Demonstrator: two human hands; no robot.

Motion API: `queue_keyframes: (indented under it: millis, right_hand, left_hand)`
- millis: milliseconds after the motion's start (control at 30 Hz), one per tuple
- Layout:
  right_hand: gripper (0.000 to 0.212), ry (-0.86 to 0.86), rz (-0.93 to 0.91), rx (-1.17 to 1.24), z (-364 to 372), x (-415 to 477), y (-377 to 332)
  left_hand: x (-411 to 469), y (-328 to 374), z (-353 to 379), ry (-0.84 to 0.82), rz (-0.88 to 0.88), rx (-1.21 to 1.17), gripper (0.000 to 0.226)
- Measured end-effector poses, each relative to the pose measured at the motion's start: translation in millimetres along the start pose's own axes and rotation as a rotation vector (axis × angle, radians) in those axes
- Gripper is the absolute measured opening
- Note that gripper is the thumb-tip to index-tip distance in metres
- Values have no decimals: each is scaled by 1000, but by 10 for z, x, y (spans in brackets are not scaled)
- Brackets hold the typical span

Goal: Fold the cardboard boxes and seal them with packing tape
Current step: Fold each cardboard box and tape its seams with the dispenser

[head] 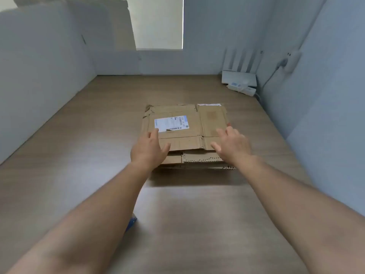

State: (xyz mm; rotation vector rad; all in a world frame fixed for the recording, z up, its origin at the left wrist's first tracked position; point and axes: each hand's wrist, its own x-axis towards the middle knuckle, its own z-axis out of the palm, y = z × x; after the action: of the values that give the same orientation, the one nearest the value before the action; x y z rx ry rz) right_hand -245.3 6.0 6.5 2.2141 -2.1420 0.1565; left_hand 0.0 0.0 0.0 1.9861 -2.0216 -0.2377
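Note:
A stack of flattened brown cardboard boxes (185,135) lies in the middle of the wooden table (79,155). The top one carries a white shipping label (170,124) on its left half. My left hand (150,149) is over the stack's near left corner, fingers straight and thumb spread. My right hand (233,143) is over the near right part, fingers spread and straight. Both hands hold nothing; whether they touch the cardboard is unclear. A small blue object (131,222) peeks out beneath my left forearm; what it is cannot be told.
Pale partition walls enclose the table on the left, back and right. A white router with antennas (240,76) and a white power strip (242,89) sit in the far right corner, with a cable running up to a wall socket (290,60).

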Motion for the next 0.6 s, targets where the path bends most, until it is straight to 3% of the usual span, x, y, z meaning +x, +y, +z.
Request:
queue_keyframes:
  millis: [133,267,367,600]
  right_hand:
    - [110,-258,193,-10,413,91,1]
    - [122,-316,284,20,639,210,-1]
    - [111,-258,325,51,691,235,-4]
    - [50,-49,282,287,413,199,79]
  left_hand:
    - [93,-216,286,-102,-116,96,88]
    - [172,-338,521,-205,-123,103,92]
    - [211,-340,609,-139,-112,71,85]
    - [193,-181,400,77,-172,-254,71]
